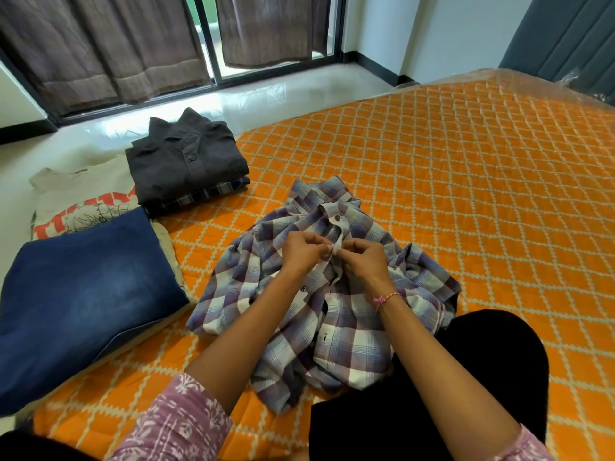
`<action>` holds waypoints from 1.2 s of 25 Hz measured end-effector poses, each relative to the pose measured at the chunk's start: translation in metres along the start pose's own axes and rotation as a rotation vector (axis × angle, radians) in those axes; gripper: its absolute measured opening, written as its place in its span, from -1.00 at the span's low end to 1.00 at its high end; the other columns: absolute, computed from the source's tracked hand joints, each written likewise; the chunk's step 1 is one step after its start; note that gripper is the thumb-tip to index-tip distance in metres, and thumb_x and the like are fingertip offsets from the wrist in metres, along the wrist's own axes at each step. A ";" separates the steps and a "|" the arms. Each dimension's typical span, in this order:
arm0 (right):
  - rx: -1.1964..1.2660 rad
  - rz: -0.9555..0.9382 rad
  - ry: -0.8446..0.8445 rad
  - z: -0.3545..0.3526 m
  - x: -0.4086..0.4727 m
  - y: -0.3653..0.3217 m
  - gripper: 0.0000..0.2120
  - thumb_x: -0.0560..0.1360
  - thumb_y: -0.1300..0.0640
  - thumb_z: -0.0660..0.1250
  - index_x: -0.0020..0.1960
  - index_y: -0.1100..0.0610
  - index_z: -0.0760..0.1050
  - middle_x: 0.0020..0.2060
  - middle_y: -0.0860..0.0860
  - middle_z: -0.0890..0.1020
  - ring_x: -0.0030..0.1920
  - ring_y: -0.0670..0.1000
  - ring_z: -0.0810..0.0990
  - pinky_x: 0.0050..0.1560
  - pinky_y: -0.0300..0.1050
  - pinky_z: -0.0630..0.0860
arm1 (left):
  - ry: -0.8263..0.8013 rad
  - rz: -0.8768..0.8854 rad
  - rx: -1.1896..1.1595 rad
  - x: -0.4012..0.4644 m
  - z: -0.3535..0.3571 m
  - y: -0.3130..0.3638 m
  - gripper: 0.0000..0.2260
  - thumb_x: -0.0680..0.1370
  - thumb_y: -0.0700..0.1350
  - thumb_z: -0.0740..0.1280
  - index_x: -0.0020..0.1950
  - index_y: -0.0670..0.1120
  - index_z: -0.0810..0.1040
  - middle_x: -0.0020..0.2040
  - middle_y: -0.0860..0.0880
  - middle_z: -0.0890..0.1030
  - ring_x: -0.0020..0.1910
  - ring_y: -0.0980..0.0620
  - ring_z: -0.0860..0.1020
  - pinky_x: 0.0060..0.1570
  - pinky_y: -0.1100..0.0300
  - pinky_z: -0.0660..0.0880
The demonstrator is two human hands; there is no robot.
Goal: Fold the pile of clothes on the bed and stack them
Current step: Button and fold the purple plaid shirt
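Observation:
A purple, grey and white plaid shirt [346, 324] lies rumpled on the orange quilted bed [449, 181], collar away from me. My left hand [304, 249] and my right hand [362, 261] meet at its front placket just below the collar, each pinching the placket's edge at a button. To the left lies a folded dark grey shirt [186, 161] on top of a folded dark plaid garment [206, 194]. Folded blue jeans [83, 294] lie at the near left, over a cream T-shirt [83, 207] with a red print.
My black-clad leg [466, 377] lies on the bed right of the plaid shirt, touching it. The bed's left edge runs beside a glossy floor [266, 94], with brown curtains [100, 44] and a glass door beyond. A grey padded headboard [572, 34] stands at the far right.

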State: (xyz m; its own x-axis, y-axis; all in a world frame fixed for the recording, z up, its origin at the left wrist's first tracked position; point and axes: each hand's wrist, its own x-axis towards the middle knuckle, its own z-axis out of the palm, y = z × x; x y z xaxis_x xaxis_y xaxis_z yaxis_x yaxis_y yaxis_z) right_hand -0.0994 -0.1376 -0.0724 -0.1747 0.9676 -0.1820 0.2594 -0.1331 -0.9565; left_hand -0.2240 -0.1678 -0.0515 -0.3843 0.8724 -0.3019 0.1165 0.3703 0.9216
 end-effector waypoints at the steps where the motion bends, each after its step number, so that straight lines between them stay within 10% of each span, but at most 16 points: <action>1: -0.022 -0.018 0.005 0.000 -0.001 -0.002 -0.77 0.39 0.29 0.43 -0.39 0.09 0.53 -0.45 -0.02 0.55 -0.38 -0.09 0.47 -0.33 -0.17 0.46 | 0.001 0.010 0.007 -0.001 0.001 0.000 -0.86 0.44 -0.34 0.41 -0.28 -0.14 0.62 -0.29 -0.12 0.62 -0.22 -0.04 0.62 -0.05 0.07 0.60; 9: -0.388 -0.205 0.172 0.003 -0.012 -0.015 -0.86 0.37 0.31 0.37 -0.36 0.28 0.55 -0.44 0.12 0.58 -0.41 -0.03 0.48 -0.35 -0.12 0.44 | 0.044 0.127 0.428 -0.008 0.012 0.014 -0.86 0.45 -0.28 0.38 -0.26 -0.09 0.62 -0.23 -0.09 0.65 -0.20 -0.02 0.62 -0.15 0.10 0.60; 16: -0.249 -0.116 0.167 0.004 -0.013 -0.015 -0.92 0.38 0.30 0.44 -0.14 0.23 0.67 -0.24 0.08 0.68 -0.24 -0.04 0.60 -0.16 -0.15 0.57 | 0.073 0.067 0.298 -0.006 0.011 0.005 -0.87 0.44 -0.29 0.41 -0.28 -0.11 0.64 -0.22 -0.11 0.67 -0.19 -0.02 0.65 -0.09 0.02 0.62; 24: 0.070 0.124 -0.023 -0.008 -0.005 -0.027 -0.78 0.46 0.46 0.30 -0.28 0.21 0.54 -0.32 0.13 0.60 -0.39 -0.02 0.58 -0.43 -0.31 0.54 | 0.085 0.050 0.120 -0.002 0.011 -0.003 -0.85 0.42 -0.31 0.45 -0.29 -0.09 0.65 -0.23 -0.15 0.68 -0.19 -0.08 0.66 -0.07 -0.01 0.62; 30: -0.222 -0.117 0.027 -0.007 0.004 -0.027 -0.76 0.34 0.39 0.40 -0.35 0.09 0.48 -0.35 0.03 0.59 -0.24 0.09 0.62 -0.18 -0.02 0.59 | 0.088 0.031 -0.066 -0.004 0.014 0.005 -0.97 0.49 -0.27 0.38 -0.10 -0.19 0.62 -0.08 -0.20 0.66 -0.10 -0.07 0.65 -0.04 0.07 0.62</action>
State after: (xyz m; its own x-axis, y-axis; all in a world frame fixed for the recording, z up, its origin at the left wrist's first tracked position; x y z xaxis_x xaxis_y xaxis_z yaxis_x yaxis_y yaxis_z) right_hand -0.1006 -0.1286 -0.0456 -0.1909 0.9796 -0.0636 0.4416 0.0278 -0.8968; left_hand -0.2093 -0.1651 -0.0494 -0.4604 0.8509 -0.2530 0.0703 0.3191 0.9451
